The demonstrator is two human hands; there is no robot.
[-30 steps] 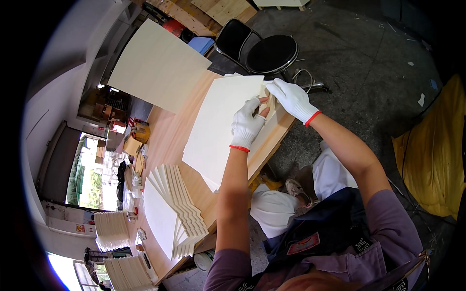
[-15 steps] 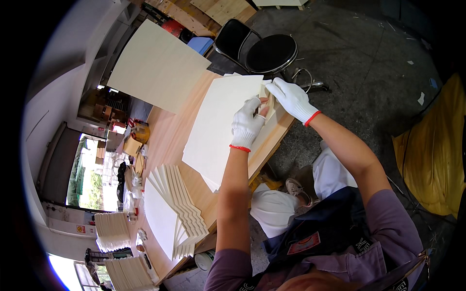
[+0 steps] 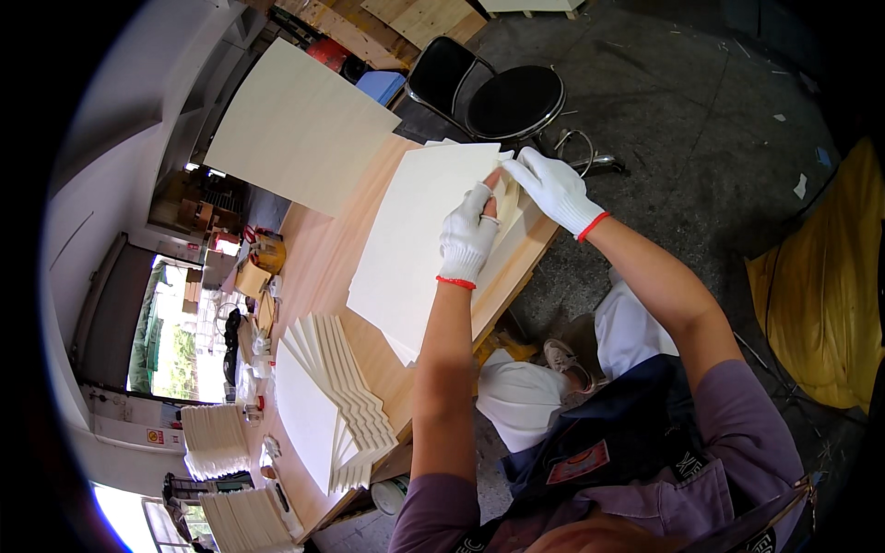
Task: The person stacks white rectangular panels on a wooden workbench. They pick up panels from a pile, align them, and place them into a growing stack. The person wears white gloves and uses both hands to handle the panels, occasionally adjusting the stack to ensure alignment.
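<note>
A stack of thin cream sheets [image 3: 410,235], which look like board or veneer, lies on the wooden table in front of me. My left hand [image 3: 468,235], in a white glove with bare thumb and forefinger tips, rests over its right edge. That forefinger stretches toward the far corner, with the thumb held apart from it. At the same corner, my gloved right hand [image 3: 553,192] has its fingers pinched together on the sheet edges. Exactly how many sheets it grips is hidden.
Fanned stacks of sheets [image 3: 318,405] stand at the table's near left. A large upright panel [image 3: 300,129] rises beyond the wooden tabletop [image 3: 318,263]. A black chair [image 3: 514,101] stands past the far corner. Yellow sheeting [image 3: 820,286] hangs at right.
My left forefinger has straightened and slid toward the far corner, closer to the right fingertips. The right hand has hardly moved, and the stack lies where it was.
</note>
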